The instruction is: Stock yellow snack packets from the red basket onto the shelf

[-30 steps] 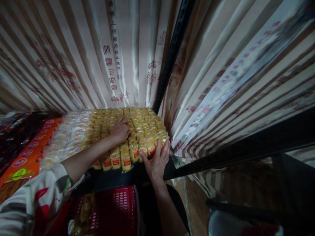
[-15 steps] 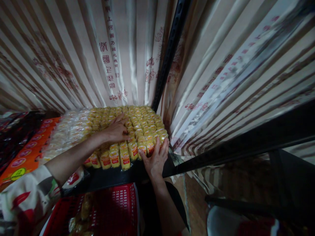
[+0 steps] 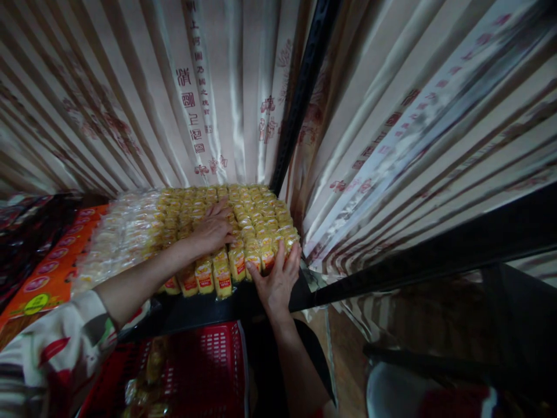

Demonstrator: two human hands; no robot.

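Note:
Rows of small yellow packaged cakes (image 3: 256, 217) in clear wrappers with red labels stand packed together on a dark shelf (image 3: 187, 310). My left hand (image 3: 213, 229) lies across the top of the rows, fingers stretched out and open, covering some packets. At the front right corner, my right hand (image 3: 277, 281) rests against the packets with thumb and fingers spread. Neither hand visibly grips a packet. The front packets stand upright, their red labels facing me.
Pale clear-wrapped packets (image 3: 122, 223) adjoin the yellow ones on the left, beside an orange printed box edge (image 3: 54, 264). Below the shelf, a red basket (image 3: 217, 360) holds several yellow packets. A dark metal post (image 3: 300, 98) and pleated curtains (image 3: 230, 87) stand behind.
My left hand has slid slightly to the right over the packets. My right hand stays against the corner. The view has shifted a little.

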